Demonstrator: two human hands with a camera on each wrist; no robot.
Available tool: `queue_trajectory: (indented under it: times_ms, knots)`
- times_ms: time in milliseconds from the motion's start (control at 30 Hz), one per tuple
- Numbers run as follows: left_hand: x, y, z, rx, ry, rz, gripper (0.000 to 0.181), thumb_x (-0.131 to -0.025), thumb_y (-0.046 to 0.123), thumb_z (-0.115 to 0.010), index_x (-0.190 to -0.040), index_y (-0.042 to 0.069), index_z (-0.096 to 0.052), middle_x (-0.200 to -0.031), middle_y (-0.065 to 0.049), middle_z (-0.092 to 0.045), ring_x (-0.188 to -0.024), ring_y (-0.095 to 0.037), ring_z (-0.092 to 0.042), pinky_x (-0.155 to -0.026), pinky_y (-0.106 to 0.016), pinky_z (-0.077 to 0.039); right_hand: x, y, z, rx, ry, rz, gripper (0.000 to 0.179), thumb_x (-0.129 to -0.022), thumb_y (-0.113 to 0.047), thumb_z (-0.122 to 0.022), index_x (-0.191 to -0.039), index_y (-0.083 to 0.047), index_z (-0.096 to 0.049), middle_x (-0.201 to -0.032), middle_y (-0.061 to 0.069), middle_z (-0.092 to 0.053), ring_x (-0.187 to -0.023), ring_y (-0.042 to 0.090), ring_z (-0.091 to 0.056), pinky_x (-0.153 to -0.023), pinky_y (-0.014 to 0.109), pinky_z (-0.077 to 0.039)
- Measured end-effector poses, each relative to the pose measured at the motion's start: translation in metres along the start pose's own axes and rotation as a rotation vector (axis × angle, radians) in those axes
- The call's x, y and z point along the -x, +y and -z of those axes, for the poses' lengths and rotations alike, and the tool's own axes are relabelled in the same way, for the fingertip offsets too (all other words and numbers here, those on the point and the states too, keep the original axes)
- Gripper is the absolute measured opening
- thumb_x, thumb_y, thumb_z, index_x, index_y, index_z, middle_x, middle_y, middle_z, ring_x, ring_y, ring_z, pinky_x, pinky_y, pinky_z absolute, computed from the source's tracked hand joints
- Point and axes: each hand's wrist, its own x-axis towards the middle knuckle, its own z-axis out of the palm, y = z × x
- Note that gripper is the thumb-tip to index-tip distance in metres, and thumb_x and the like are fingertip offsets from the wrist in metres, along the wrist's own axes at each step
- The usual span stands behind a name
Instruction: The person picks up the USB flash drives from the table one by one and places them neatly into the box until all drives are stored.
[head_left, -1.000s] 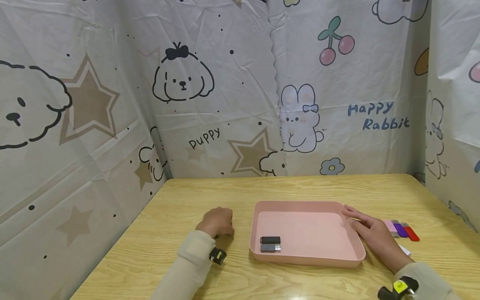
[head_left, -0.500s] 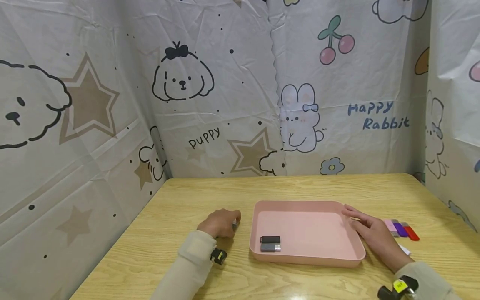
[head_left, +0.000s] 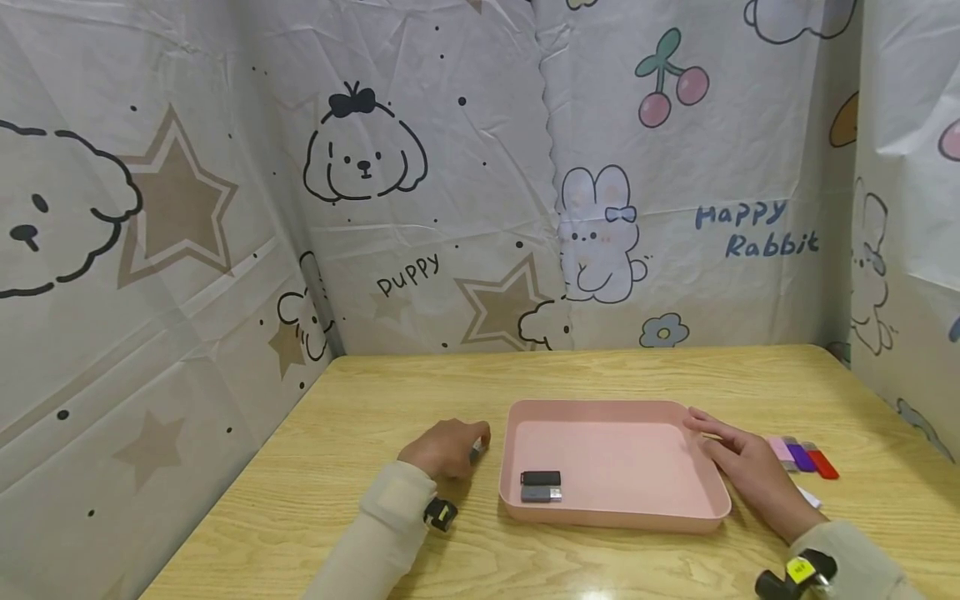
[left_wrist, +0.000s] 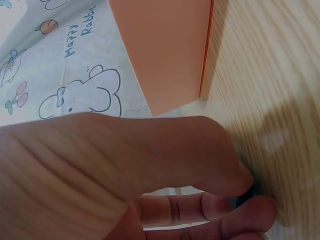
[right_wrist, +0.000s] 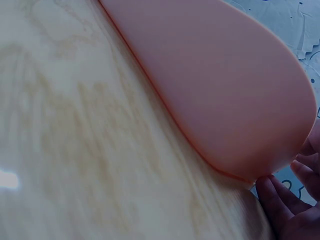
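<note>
In the head view my left hand (head_left: pixel 447 448) is low over the table, left of the pink tray. Thumb and fingers pinch a small grey USB flash drive (head_left: pixel 476 451), mostly hidden by the hand; in the left wrist view only a dark bit of it (left_wrist: pixel 245 195) shows at the fingertips, close to the wood. Inside the tray (head_left: pixel 615 518), a black flash drive (head_left: pixel 541 478) and a grey one (head_left: pixel 541 494) lie side by side near the left front corner. My right hand (head_left: pixel 746 467) rests against the tray's right wall, fingers fairly straight, fingertips at the rim.
Right of the tray, beyond my right hand, lie pink (head_left: pixel 781 452), purple (head_left: pixel 800 458) and red (head_left: pixel 823 463) flash drives in a row. A white piece (head_left: pixel 810 498) peeks out beside that wrist. Printed cloth (head_left: pixel 450 208) walls the table (head_left: pixel 420 383) on its back and sides.
My left hand has shifted slightly right, toward the tray, and the grey flash drive in its fingers has come into sight. The right hand and tray have stayed put.
</note>
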Motion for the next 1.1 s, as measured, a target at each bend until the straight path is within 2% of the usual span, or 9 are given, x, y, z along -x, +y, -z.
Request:
queue_trajectory:
  times_ms: [133, 367, 733, 967, 1100]
  knots:
    - [-0.0006, -0.0002, 0.0, 0.014, -0.005, -0.011, 0.052, -0.072, -0.011, -0.069, -0.113, 0.019, -0.056, -0.079, -0.001, -0.054, -0.063, -0.016, -0.044, -0.053, -0.028, -0.035, 0.0004, -0.0002, 0.0002, 0.0, 0.003, 0.007, 0.052, -0.1, -0.042, -0.048, -0.142, -0.01, -0.048, -0.156, 0.009, -0.027, -0.142, 0.042, -0.019, -0.106, 0.062, -0.024]
    - [-0.0016, 0.0007, 0.0013, 0.033, -0.012, 0.005, 0.051, -0.074, -0.01, -0.068, -0.113, 0.02, -0.056, -0.086, -0.002, -0.053, -0.072, -0.018, -0.047, -0.057, -0.03, -0.036, 0.0009, -0.0003, 0.0, -0.007, 0.003, 0.006, 0.053, -0.1, -0.042, -0.048, -0.142, -0.011, -0.048, -0.156, 0.009, -0.027, -0.142, 0.042, -0.019, -0.106, 0.061, -0.025]
    - [-0.0018, 0.0004, 0.0022, 0.071, -0.016, 0.015, 0.051, -0.075, -0.009, -0.071, -0.114, 0.02, -0.055, -0.088, -0.003, -0.054, -0.072, -0.019, -0.048, -0.059, -0.031, -0.037, 0.0004, 0.0002, 0.0001, 0.0, -0.003, 0.001, 0.053, -0.1, -0.043, -0.047, -0.143, -0.011, -0.047, -0.156, 0.01, -0.027, -0.142, 0.042, -0.02, -0.106, 0.061, -0.026]
    - [-0.0023, -0.001, 0.0031, 0.068, -0.009, -0.004, 0.05, -0.075, -0.005, -0.074, -0.113, 0.022, -0.057, -0.097, -0.004, -0.059, -0.079, -0.019, -0.049, -0.066, -0.034, -0.04, 0.0006, 0.0001, 0.0003, -0.003, -0.007, -0.002, 0.053, -0.1, -0.043, -0.047, -0.143, -0.011, -0.047, -0.156, 0.009, -0.026, -0.142, 0.042, -0.02, -0.106, 0.061, -0.026]
    - [-0.0034, -0.001, 0.0039, 0.05, 0.004, -0.037, 0.05, -0.076, -0.005, -0.074, -0.114, 0.022, -0.056, -0.098, -0.003, -0.059, -0.08, -0.019, -0.048, -0.068, -0.034, -0.041, 0.0005, -0.0006, 0.0002, -0.001, -0.007, -0.008, 0.053, -0.1, -0.043, -0.047, -0.143, -0.011, -0.047, -0.157, 0.01, -0.026, -0.142, 0.042, -0.02, -0.106, 0.061, -0.026]
